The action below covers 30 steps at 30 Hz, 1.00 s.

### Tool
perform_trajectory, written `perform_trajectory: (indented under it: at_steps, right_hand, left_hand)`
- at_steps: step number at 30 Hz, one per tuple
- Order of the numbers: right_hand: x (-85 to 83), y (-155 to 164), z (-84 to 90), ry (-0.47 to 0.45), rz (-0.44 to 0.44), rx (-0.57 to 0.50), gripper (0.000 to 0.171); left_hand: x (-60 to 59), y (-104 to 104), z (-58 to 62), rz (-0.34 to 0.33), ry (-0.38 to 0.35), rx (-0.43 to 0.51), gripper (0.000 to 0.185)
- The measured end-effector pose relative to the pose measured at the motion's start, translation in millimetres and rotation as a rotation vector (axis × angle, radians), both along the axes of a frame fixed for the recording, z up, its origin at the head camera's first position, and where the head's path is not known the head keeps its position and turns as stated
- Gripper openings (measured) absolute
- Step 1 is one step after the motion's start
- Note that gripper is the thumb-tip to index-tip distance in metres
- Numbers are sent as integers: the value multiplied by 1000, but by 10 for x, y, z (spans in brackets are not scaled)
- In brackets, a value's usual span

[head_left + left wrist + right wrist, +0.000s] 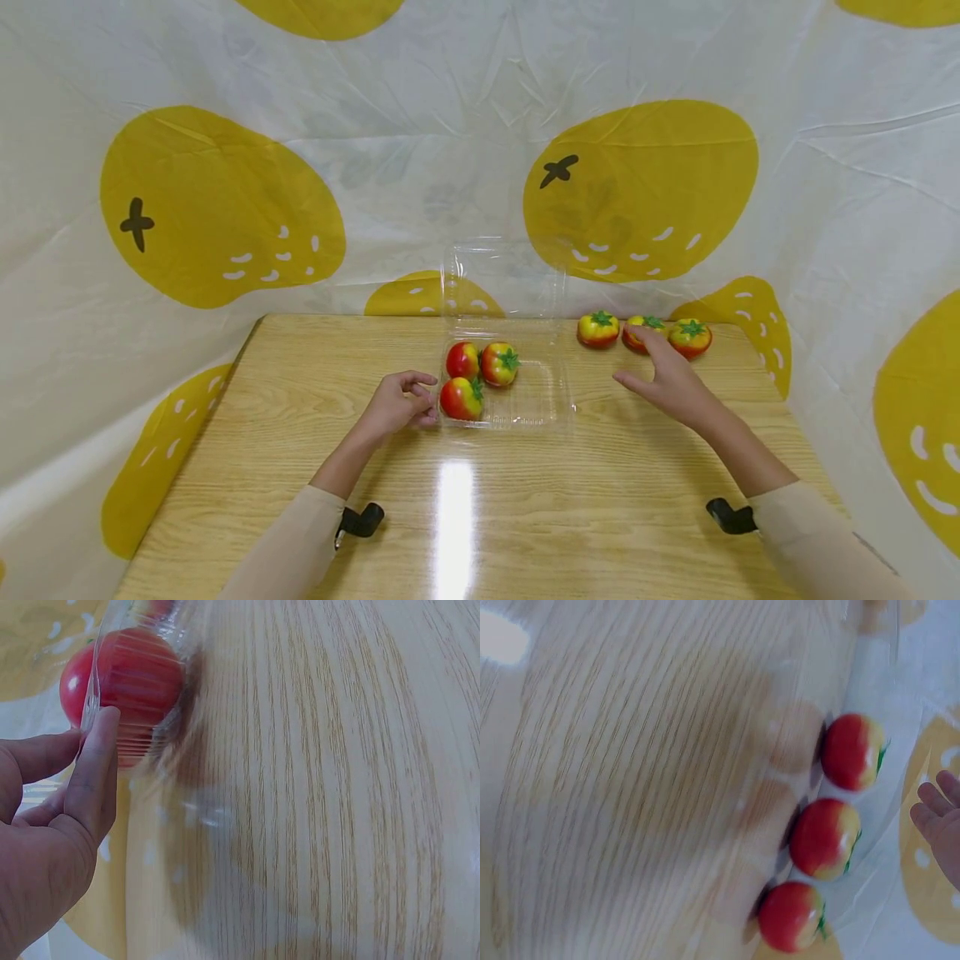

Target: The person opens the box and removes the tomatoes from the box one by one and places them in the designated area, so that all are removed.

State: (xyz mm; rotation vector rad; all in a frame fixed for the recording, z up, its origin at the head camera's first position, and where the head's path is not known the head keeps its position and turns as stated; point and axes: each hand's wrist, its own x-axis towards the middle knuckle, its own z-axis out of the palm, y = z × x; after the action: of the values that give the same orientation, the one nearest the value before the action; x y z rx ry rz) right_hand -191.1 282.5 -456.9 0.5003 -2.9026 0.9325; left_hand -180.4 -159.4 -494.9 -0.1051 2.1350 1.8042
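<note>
A clear plastic clamshell box (536, 396) lies with its lid (504, 279) raised at the back. Inside, toward its left, sit three red-and-yellow tomatoes with green leafy tops: a back-left tomato (462, 361), a tomato beside it (498, 365) and a front tomato (461, 399). My left hand (397, 404) pinches the box's left rim (91, 697) between thumb and fingers. My right hand (667, 382), fingers spread apart, hovers in front of three more tomatoes, partly hiding the middle tomato (637, 340). In the right wrist view the hand (943, 825) holds nothing.
Along the table's back edge, the left tomato (597, 331) and right tomato (690, 339) flank the middle one. A white cloth (420, 192) with yellow fruit prints hangs behind and beside the wooden table (585, 508).
</note>
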Motion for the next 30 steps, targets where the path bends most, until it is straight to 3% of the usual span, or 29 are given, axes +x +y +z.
perform_trajectory:
  at_steps: [12,21,30]
  right_hand:
    - [-83,-523,8,11,209,55,81]
    - [-154,-842,85,18,287,85,77]
    - [-283,-1118,-5,93,369,128,78]
  left_hand:
    - [-17,-10,-20,-8,-3,6,35]
    - [-20,-1,-35,-13,3,2,34]
    - [-30,-10,-43,-10,-10,-15,33]
